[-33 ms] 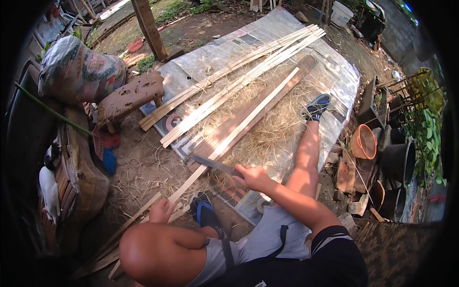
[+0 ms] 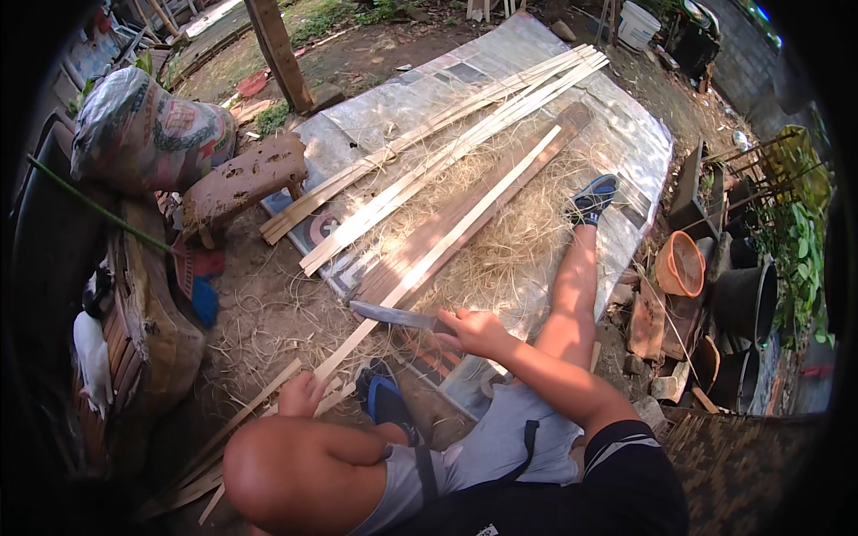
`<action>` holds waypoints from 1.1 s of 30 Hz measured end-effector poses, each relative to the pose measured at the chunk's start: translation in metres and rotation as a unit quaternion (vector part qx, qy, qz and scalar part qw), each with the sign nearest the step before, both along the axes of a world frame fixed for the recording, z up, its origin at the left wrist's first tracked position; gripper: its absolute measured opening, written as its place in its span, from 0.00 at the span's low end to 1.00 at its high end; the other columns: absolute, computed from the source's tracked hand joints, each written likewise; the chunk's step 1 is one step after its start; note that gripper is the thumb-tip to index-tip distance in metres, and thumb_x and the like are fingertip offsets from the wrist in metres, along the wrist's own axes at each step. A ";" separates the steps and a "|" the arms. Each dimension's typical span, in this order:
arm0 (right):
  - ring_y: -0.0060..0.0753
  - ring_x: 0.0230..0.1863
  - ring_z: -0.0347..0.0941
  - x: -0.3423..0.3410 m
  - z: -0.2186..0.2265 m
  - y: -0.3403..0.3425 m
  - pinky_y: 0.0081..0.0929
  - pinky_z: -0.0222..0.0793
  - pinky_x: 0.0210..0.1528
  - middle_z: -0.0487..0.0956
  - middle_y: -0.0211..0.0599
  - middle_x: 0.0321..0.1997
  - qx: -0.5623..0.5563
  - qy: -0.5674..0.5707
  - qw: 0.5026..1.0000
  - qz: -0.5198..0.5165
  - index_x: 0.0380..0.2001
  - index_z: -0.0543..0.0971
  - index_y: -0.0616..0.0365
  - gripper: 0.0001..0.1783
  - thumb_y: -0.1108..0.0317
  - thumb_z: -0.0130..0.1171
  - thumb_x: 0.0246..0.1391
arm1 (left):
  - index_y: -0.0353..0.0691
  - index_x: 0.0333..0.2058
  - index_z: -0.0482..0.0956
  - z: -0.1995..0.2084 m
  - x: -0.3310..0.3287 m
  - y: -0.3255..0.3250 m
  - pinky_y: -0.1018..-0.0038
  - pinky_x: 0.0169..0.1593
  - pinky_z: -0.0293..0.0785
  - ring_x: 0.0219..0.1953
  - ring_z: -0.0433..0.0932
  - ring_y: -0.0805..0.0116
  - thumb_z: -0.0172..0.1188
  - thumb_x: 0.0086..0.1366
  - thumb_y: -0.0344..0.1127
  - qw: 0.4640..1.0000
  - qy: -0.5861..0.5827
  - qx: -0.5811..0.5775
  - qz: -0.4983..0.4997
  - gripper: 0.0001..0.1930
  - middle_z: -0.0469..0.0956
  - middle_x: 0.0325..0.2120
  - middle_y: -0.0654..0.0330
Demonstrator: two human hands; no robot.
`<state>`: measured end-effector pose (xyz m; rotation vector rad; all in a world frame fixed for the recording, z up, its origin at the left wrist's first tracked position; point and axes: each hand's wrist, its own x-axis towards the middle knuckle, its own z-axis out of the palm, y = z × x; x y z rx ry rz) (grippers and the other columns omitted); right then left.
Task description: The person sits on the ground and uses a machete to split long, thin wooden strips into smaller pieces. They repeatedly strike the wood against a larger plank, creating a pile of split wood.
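Pinches the long pale strip (image 2: 449,243), slanted across the middle, with the left hand (image 2: 302,394) at lower left, and grips the knife (image 2: 395,314) over it with the right hand (image 2: 476,333) near center.

The knife blade (image 2: 391,314) is dull metal, the strip (image 2: 474,217) smooth pale wood, the plank (image 2: 427,241) matt, rougher wood, the ground sheet (image 2: 639,125) plastic-looking with a faint sheen, and the bucket (image 2: 663,267) smooth plastic.
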<state>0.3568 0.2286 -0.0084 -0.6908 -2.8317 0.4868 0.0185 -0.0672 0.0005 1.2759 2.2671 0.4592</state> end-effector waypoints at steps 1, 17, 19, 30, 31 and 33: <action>0.56 0.29 0.83 0.005 -0.003 0.015 0.46 0.78 0.28 0.83 0.54 0.32 0.012 -0.044 0.995 -0.093 0.48 0.77 0.52 0.23 0.44 0.56 0.66 | 0.37 0.35 0.78 0.009 0.000 -0.003 0.58 0.35 0.74 0.30 0.78 0.44 0.65 0.68 0.47 1.000 0.014 -0.006 -0.004 0.17 0.80 0.26 0.47; 0.58 0.33 0.82 -0.008 0.010 0.014 0.50 0.79 0.37 0.83 0.50 0.31 -0.110 -0.092 0.977 -0.160 0.54 0.75 0.47 0.28 0.37 0.50 0.66 | 0.41 0.32 0.74 0.015 -0.037 -0.001 0.76 0.23 0.58 0.19 0.58 0.80 0.44 0.80 0.54 0.883 -0.440 -0.161 0.036 0.24 0.63 0.17 0.72; 0.55 0.30 0.82 -0.007 0.004 0.039 0.48 0.79 0.34 0.82 0.48 0.30 -0.099 -0.097 0.959 -0.248 0.53 0.75 0.45 0.27 0.37 0.53 0.65 | 0.43 0.33 0.73 0.020 -0.037 0.001 0.78 0.23 0.56 0.19 0.56 0.81 0.44 0.80 0.54 0.883 -0.436 -0.167 0.050 0.23 0.61 0.16 0.73; 0.50 0.22 0.81 -0.009 -0.026 0.010 0.44 0.75 0.19 0.82 0.42 0.24 0.002 0.020 0.991 -0.131 0.47 0.75 0.48 0.25 0.37 0.52 0.66 | 0.41 0.36 0.77 0.017 -0.020 0.010 0.79 0.26 0.62 0.21 0.66 0.81 0.47 0.80 0.52 0.881 -0.428 -0.182 0.089 0.21 0.70 0.19 0.69; 0.52 0.21 0.80 -0.012 -0.016 -0.002 0.47 0.74 0.20 0.80 0.41 0.19 0.029 0.058 0.998 0.002 0.47 0.75 0.48 0.25 0.38 0.52 0.66 | 0.41 0.36 0.77 0.016 -0.028 0.001 0.79 0.27 0.63 0.22 0.67 0.81 0.49 0.79 0.52 0.882 -0.428 -0.179 0.076 0.20 0.71 0.19 0.69; 0.54 0.21 0.80 -0.009 -0.013 0.020 0.49 0.76 0.23 0.80 0.43 0.19 0.023 -0.008 0.992 -0.120 0.46 0.75 0.50 0.25 0.39 0.51 0.67 | 0.40 0.38 0.78 0.004 -0.042 -0.025 0.78 0.28 0.65 0.24 0.69 0.80 0.53 0.78 0.51 0.883 -0.433 -0.175 0.048 0.19 0.72 0.21 0.69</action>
